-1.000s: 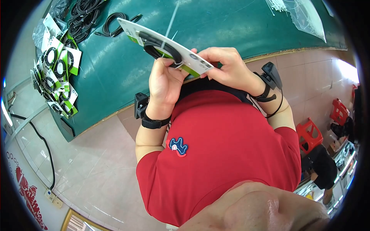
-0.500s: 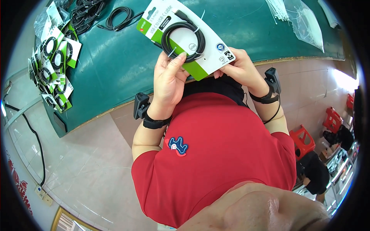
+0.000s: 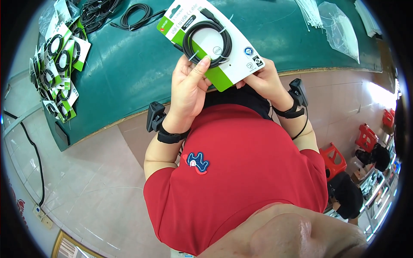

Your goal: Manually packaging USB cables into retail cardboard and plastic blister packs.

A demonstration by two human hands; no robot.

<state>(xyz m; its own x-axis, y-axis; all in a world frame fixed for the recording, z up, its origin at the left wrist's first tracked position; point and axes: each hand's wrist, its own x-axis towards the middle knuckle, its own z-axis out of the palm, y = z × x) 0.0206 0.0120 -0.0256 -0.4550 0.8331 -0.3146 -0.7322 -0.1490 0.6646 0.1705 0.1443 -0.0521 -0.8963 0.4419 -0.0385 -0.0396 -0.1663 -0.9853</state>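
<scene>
A coiled black USB cable [image 3: 186, 39] is fastened with pale ties to a white and green backing card [image 3: 235, 69]. My left hand [image 3: 189, 84] grips the card's lower left part, its thumb pressed on the coil and the other fingers behind. At the card's lower right corner, my right hand [image 3: 263, 81] pinches the edge; its fingertips are partly hidden behind the card. The card is tilted, held above the near edge of the green table [image 3: 124, 77].
Several carded cables [image 3: 60, 64] lie heaped on the table's left end. Loose black cables [image 3: 137, 17] lie at the far left. White cable ties [image 3: 309, 13] and a clear bag [image 3: 340, 32] are at the far right. Red stools [image 3: 333, 161] stand on the floor to the right.
The card has shifted very slightly to the right in both hands, with the grip unchanged. The surroundings have slid slightly left in the picture.
</scene>
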